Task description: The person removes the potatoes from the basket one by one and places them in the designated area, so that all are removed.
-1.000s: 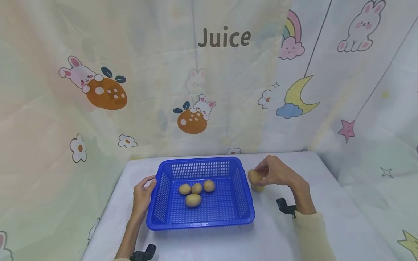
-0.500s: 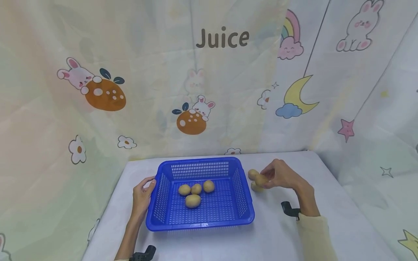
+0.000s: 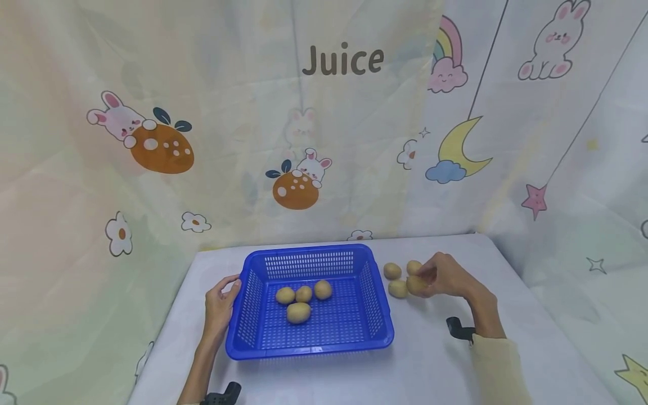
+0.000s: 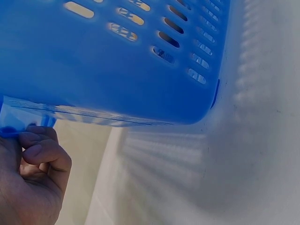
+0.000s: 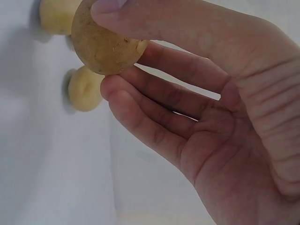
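A blue plastic basket (image 3: 334,332) with slotted walls stands on the table, holding several potatoes (image 3: 298,313) in its middle. My left hand (image 3: 219,302) grips the basket's left rim; in the left wrist view its curled fingers (image 4: 49,152) are at the rim. Right of the basket, my right hand (image 3: 446,275) pinches a potato (image 5: 101,44) between thumb and fingers. Close by on the table lie three more potatoes: one at the back left (image 3: 392,271), one at the back right (image 3: 413,267), partly behind the fingers, and one in front (image 3: 397,289).
The white-covered table (image 3: 324,382) ends at a patterned cloth backdrop (image 3: 243,124) behind and at the sides. Each wrist wears a black camera mount, one by the right sleeve (image 3: 459,329) and one at the lower left (image 3: 223,394).
My right hand has moved right and slightly toward me. It has let go of one potato behind the basket's right side and holds another. The left hand stays on the rim.
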`<action>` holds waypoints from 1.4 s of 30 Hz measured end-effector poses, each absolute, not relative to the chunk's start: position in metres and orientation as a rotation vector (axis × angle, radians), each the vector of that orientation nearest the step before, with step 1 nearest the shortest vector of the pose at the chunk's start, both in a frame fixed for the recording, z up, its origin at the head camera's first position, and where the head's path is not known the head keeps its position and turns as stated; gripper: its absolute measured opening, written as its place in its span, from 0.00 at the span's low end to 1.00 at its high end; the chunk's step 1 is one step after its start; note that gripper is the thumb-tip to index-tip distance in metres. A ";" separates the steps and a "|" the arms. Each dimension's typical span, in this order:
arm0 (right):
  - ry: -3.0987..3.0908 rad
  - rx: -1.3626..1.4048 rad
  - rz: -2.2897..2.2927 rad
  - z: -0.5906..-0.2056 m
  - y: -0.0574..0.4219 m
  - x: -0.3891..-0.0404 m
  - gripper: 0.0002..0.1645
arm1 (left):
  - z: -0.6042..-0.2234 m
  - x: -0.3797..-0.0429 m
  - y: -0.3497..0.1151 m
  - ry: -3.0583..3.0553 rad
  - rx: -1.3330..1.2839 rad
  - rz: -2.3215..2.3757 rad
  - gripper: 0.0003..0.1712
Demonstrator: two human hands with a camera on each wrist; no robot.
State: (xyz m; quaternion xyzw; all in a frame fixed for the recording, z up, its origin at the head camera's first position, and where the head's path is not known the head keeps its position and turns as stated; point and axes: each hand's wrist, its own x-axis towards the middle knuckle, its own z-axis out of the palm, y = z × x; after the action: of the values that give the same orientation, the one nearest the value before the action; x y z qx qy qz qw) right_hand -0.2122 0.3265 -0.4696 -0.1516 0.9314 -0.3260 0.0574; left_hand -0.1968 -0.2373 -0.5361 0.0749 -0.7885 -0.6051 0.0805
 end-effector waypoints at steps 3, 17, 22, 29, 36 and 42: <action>2.827 -0.445 -0.987 -0.474 0.331 -0.212 0.32 | -0.537 -0.197 -0.237 -2.349 0.230 -1.814 0.22; 2.813 -0.391 -0.966 -0.487 0.349 -0.214 0.27 | -0.539 -0.198 -0.237 -2.336 0.221 -1.824 0.21; 2.807 -0.397 -0.957 -0.490 0.353 -0.217 0.27 | -0.539 -0.198 -0.236 -2.348 0.223 -1.817 0.22; 2.797 -0.365 -0.941 -0.494 0.358 -0.217 0.26 | -0.538 -0.197 -0.234 -2.349 0.227 -1.827 0.22; 2.806 -0.332 -0.927 -0.499 0.363 -0.221 0.27 | -0.538 -0.198 -0.235 -2.354 0.224 -1.812 0.22; 2.786 -0.345 -0.948 -0.500 0.363 -0.226 0.27 | -0.536 -0.197 -0.237 -2.345 0.232 -1.809 0.21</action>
State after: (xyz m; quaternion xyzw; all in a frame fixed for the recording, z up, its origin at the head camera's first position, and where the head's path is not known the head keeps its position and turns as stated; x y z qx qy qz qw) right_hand -0.2256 0.3627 -0.5000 -0.1159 0.9365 -0.3188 0.0893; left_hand -0.1975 -0.2370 -0.5363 0.0779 -0.7865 -0.6067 0.0855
